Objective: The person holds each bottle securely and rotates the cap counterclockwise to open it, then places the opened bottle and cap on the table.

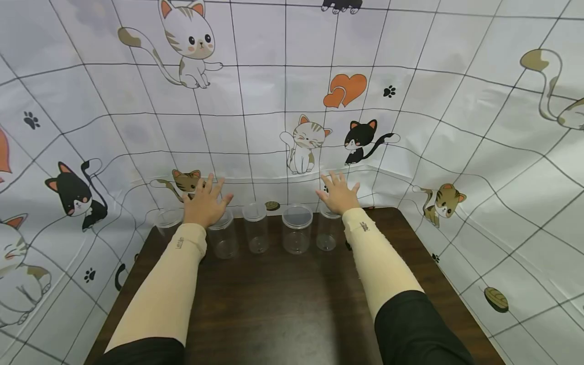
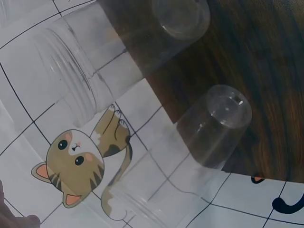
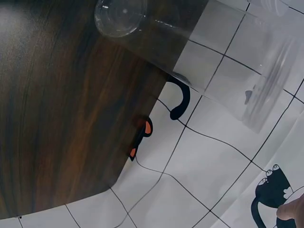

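Left hand (image 1: 203, 204) and right hand (image 1: 338, 195), fingers spread wide, gripping nothing, appear at the reaching step near five clear jars (image 1: 297, 237) on the far tabletop (image 1: 283, 304); grasping would call for curling fingers round one.

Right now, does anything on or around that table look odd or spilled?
Nothing looks spilled or toppled: five clear jars stand upright near the far edge of the table. Only the cat-print backdrop looks slightly off, its grid lines wavy where it is rumpled.
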### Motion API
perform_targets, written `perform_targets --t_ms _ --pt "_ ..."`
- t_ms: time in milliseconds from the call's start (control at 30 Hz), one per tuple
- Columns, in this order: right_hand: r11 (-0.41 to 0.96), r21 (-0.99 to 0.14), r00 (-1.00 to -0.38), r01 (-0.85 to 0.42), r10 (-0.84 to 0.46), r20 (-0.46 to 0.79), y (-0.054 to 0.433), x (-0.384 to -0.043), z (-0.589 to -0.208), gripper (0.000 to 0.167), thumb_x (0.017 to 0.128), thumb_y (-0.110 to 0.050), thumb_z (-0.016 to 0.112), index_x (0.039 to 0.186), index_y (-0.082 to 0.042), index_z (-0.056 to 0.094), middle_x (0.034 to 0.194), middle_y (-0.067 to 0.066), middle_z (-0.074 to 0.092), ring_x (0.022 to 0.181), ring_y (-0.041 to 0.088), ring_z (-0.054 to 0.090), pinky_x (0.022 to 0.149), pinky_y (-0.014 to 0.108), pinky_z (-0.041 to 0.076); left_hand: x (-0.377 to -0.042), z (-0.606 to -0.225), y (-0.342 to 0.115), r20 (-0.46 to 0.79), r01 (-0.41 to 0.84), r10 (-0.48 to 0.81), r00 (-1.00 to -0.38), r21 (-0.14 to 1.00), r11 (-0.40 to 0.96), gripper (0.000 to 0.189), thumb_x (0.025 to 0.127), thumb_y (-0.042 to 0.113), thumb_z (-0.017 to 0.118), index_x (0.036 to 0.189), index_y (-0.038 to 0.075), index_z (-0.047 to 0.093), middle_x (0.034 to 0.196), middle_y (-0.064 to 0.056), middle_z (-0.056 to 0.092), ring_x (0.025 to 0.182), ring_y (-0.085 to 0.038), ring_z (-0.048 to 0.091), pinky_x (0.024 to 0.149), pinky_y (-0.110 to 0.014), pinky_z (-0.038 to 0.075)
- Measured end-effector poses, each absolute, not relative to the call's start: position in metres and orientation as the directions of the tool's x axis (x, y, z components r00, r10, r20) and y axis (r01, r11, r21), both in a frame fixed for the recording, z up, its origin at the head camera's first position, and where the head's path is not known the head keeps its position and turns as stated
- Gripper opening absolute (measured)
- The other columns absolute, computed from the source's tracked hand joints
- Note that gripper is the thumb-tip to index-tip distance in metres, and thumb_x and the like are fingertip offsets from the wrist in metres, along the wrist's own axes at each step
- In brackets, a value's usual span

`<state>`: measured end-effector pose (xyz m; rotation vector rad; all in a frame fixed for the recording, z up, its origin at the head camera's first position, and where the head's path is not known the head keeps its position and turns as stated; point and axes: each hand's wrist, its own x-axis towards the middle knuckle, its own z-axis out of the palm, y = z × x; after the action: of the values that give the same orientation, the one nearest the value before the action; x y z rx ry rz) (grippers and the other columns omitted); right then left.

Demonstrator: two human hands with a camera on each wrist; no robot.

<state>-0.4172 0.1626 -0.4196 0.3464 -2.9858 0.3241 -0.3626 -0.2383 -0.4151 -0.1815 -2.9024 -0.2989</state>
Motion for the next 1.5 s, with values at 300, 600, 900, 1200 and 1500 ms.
perform_targets --t_ms 300,600,900,1200,1500 --pt "0.905 -0.343 -0.966 -0.252 -0.213 0.147 0.16 -0.41 -0.437 0.067 0.107 -0.051 0.039 0.154 -0.004 0.038 0.159 0.02 0.035 0.14 0.039 0.043 0.112 0.056 0.037 -0.357 -0.413 -0.252 0.389 0.191 0.064 -0.919 0.298 0.935 0.063 0.108 0.049 0.037 0.153 0.005 0.041 0.163 -0.023 0.026 0.147 -0.046 0.026 0.1 -0.08 0.029" --pt "0.863 -0.407 -0.947 -0.298 -0.213 0.241 0.161 -0.397 -0.486 0.07 0.101 -0.053 0.055 0.152 -0.006 0.043 0.151 0.021 0.042 0.135 0.043 0.045 0.105 0.057 0.043 -0.33 -0.426 -0.269 0.682 0.243 -0.029 -0.73 0.299 0.923 0.022 0.097 0.008 0.054 0.104 -0.001 0.072 0.124 -0.023 0.062 0.114 -0.045 0.056 0.085 -0.067 0.044" --pt "0.877 -0.355 -0.896 -0.324 -0.164 0.414 0.187 -0.366 -0.498 0.066 0.094 -0.049 0.069 0.14 -0.004 0.057 0.133 0.02 0.058 0.118 0.037 0.06 0.089 0.053 0.054 -0.298 -0.45 -0.249 0.788 0.362 0.014 -0.616 0.267 0.893 0.015 0.096 0.006 0.059 0.095 0.002 0.073 0.1 -0.016 0.069 0.085 -0.039 0.062 0.066 -0.056 0.047" --pt "0.801 -0.47 -0.917 -0.371 -0.237 0.32 0.177 -0.334 -0.475 0.063 0.096 -0.05 0.066 0.141 -0.007 0.057 0.138 0.018 0.058 0.126 0.038 0.055 0.104 0.055 0.044 -0.252 -0.493 -0.198 0.673 0.568 0.247 -0.697 0.309 0.763 0.019 0.092 0.013 0.071 0.111 0.01 0.071 0.096 -0.004 0.071 0.082 -0.019 0.065 0.067 -0.041 0.055" --pt "0.501 -0.59 -0.768 -0.633 -0.497 0.403 0.126 -0.285 -0.465 0.063 0.095 -0.034 0.07 0.144 0.001 0.052 0.13 0.017 0.063 0.11 0.029 0.063 0.093 0.047 0.053 -0.232 -0.55 -0.141 0.349 0.477 0.327 -0.878 0.7 0.532 0.104 0.069 0.048 0.088 0.153 0.013 0.037 0.146 -0.007 0.052 0.134 -0.03 0.05 0.107 -0.055 0.042"
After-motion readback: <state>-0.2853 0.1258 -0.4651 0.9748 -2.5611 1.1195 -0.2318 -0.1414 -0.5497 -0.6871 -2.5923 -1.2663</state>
